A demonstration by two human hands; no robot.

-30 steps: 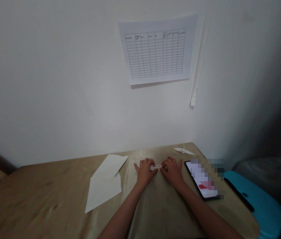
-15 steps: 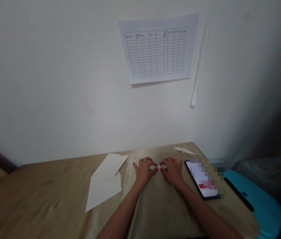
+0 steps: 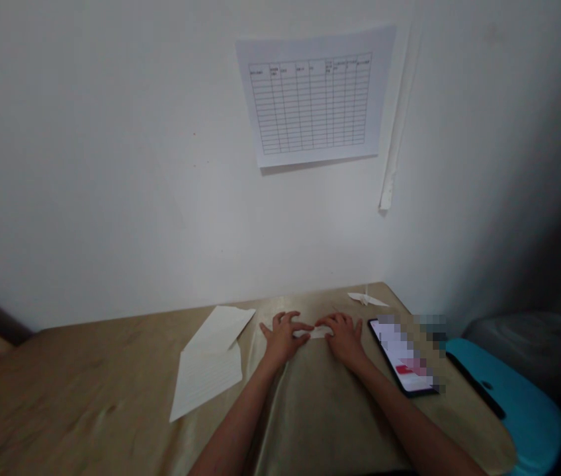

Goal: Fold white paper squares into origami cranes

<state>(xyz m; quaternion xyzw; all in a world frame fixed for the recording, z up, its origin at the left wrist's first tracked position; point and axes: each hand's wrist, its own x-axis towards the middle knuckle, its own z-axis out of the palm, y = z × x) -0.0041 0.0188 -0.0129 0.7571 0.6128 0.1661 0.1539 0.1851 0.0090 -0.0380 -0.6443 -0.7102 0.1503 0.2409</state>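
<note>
A small folded piece of white paper (image 3: 319,333) lies low over the table, between my two hands. My left hand (image 3: 283,340) grips its left end between thumb and forefinger, the other fingers spread. At the opposite end, my right hand (image 3: 344,340) has its thumb and fingers closed on the paper, partly covering it. The two forefingers nearly meet along the paper's upper edge. Fold details are too small to make out.
Sheets of white paper (image 3: 210,377) lie left of my hands. A folded paper shape (image 3: 367,299) sits near the back edge. To the right rest a phone (image 3: 399,360), partly blurred, and a blue case (image 3: 513,403). A printed table (image 3: 315,106) hangs on the wall.
My hands have moved slightly apart at the thumbs, and more of the small paper shows between them. My forefingers have come closer together on its upper edge.
</note>
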